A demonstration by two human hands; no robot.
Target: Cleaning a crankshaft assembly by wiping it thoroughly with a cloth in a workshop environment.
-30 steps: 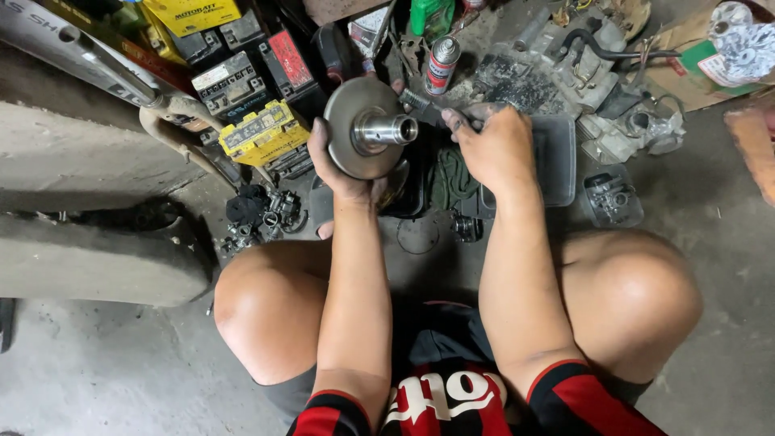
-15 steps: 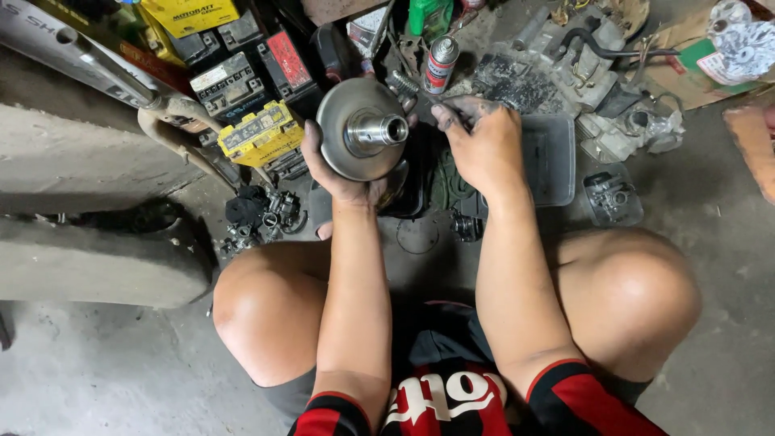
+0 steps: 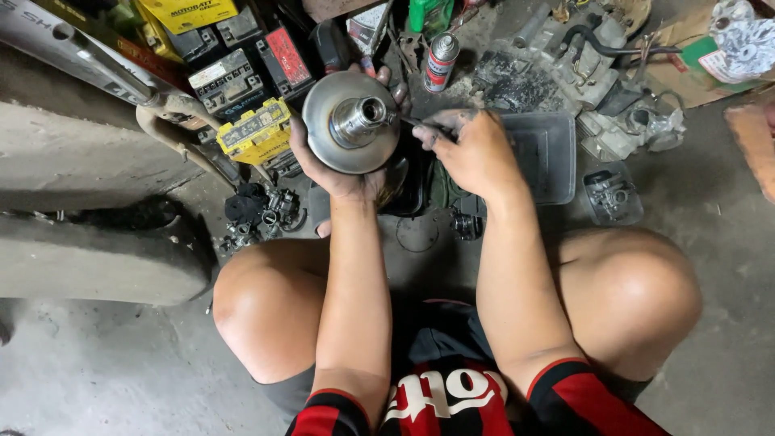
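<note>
Your left hand (image 3: 343, 173) grips the round metal pulley disc (image 3: 351, 121) from below, with the fingers curled around its rim, so that the face and the shiny central hub (image 3: 359, 119) look up at you; the disc is held in the air above the floor, in front of your knees. Your right hand (image 3: 476, 149) is closed around a thin dark tool (image 3: 412, 123), pinched between thumb and fingers, and its tip touches or almost touches the hub; I cannot tell which. To do this step well, I think you should keep the disc steady against your left palm and not let it tilt, because the tool needs a fixed target. Work with small movements of the right wrist, and keep the tip near the hub edge so it does not slip onto your left fingers. The grey plastic tray (image 3: 549, 153) is just beside your right hand, and a spray can (image 3: 441, 60) stands behind the disc. The yellow battery (image 3: 254, 133) lies close on the left, so mind your elbow there.
</note>
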